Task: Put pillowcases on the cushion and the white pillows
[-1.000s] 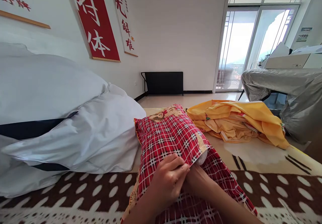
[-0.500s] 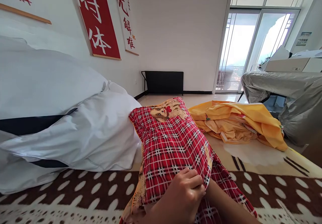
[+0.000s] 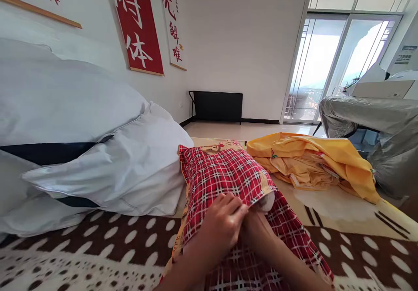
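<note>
A red plaid pillowcase (image 3: 225, 169) with a yellow edge and a printed animal at its far end lies in front of me, filled out. My left hand (image 3: 225, 217) is closed on the case's open edge, fingers wrapped over the cloth. Close against it, my right hand (image 3: 253, 225) reaches under that edge, and its fingers are hidden. A whitish end of a pillow (image 3: 268, 201) shows at the opening, to the right of my hands. Loose plaid cloth hangs below my right forearm.
Large white pillows (image 3: 140, 160) are piled on the left. Crumpled yellow cloth (image 3: 313, 151) lies to the right on the patterned blanket (image 3: 130, 238). Beyond it stands plastic-covered furniture (image 3: 369, 112) with a box on top. A black panel (image 3: 218, 106) leans by the far wall.
The far end of the pillowcase has sunk lower and flatter. My left hand has shifted up and left, and the case's edge has opened, showing the whitish pillow. The view has turned slightly left.
</note>
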Demonstrator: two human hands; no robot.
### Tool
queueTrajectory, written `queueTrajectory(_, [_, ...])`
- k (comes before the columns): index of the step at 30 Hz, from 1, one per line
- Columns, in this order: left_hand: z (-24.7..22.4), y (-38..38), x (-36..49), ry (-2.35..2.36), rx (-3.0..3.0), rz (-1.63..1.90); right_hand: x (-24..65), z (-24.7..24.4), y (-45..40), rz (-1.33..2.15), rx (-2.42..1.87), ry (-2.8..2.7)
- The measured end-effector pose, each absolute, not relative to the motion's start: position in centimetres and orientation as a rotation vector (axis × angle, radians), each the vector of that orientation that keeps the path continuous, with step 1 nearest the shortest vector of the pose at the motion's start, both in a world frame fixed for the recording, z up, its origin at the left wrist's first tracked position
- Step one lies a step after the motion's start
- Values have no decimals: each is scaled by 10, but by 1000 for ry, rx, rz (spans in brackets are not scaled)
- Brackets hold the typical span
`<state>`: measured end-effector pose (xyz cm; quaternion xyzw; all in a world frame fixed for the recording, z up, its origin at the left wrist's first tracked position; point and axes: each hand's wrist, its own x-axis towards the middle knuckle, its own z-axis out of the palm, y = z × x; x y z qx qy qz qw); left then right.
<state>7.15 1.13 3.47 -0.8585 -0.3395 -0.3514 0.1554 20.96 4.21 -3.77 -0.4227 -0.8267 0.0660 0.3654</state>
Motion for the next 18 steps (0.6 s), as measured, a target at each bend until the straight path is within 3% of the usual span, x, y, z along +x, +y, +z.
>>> queueTrajectory(4, [45,24,51,-1125,-2328,-974,221,-18,51,193,-1102,-2210])
queueTrajectory(11, [36,25,57,-1362,-2165,-554,250,0,62,-14,-1078,-2246])
queueTrajectory(18, [38,46,34,-1501,-2007,-774,257,27,42,-114,-966,-2165])
